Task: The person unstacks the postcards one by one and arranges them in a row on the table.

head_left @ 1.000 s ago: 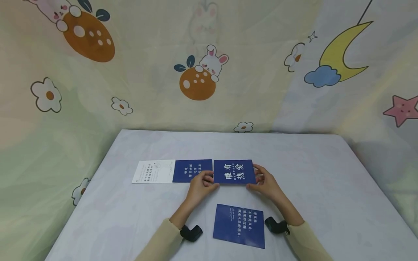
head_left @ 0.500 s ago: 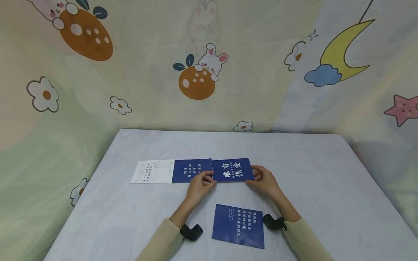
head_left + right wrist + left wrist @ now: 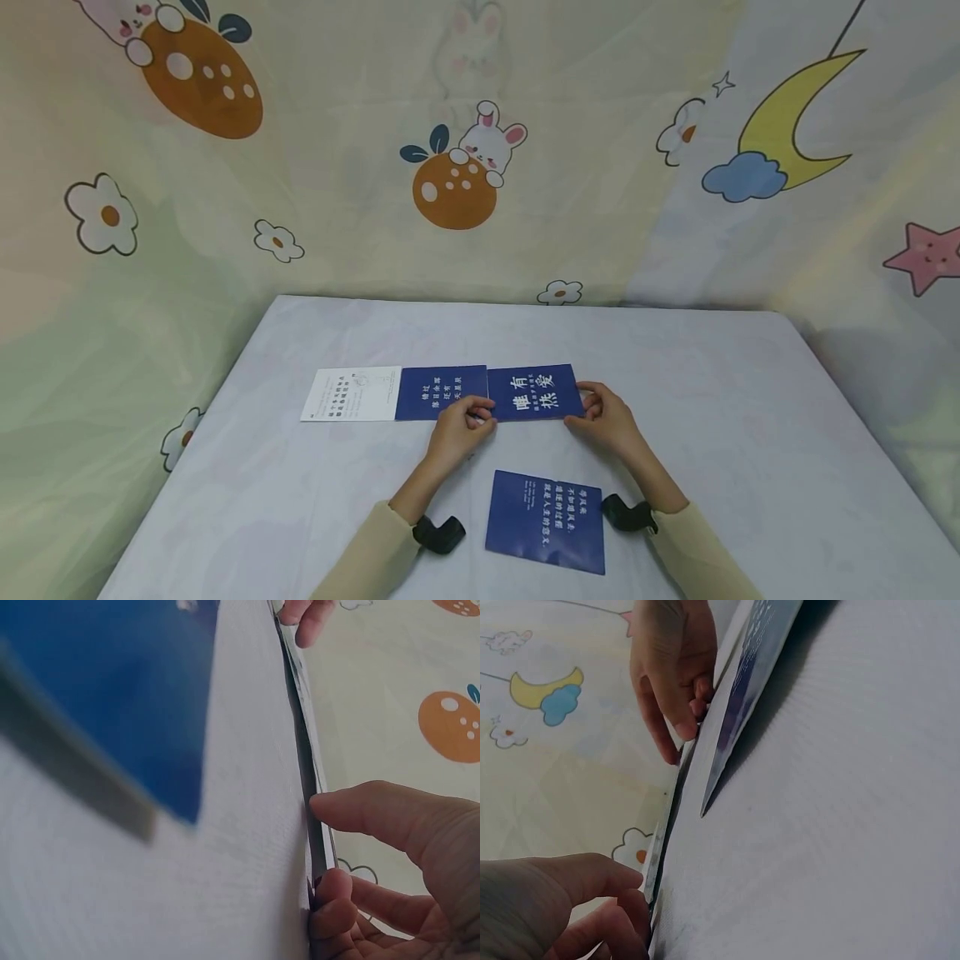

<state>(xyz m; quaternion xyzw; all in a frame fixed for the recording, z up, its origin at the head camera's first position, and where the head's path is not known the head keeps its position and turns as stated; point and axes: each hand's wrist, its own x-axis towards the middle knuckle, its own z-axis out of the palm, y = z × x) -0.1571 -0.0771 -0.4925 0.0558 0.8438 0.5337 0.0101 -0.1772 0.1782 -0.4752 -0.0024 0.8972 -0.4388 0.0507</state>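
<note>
Near the middle of the table, a dark blue card [image 3: 536, 390] with large white characters lies at the right end of a row. My left hand [image 3: 454, 433] pinches its near left corner, beside the seam with a second blue card [image 3: 427, 392], which it partly covers. At the opposite edge my right hand [image 3: 611, 417] holds it, thumb on the near corner and fingers along the side. A white printed card [image 3: 351, 394] forms the left end of the row. In both wrist views the held card shows nearly edge-on between thumb and fingers.
Closer to the body, another blue card [image 3: 545, 522] lies between the forearms, slightly turned, one edge raised in the left wrist view. A white cloth covers the table [image 3: 712, 375]. Patterned curtain [image 3: 337, 167] hangs behind and at both sides.
Both hands have shifted the large-lettered blue card slightly left, so the gap to the second blue card has narrowed to a seam. Over the last half second almost nothing has moved.
</note>
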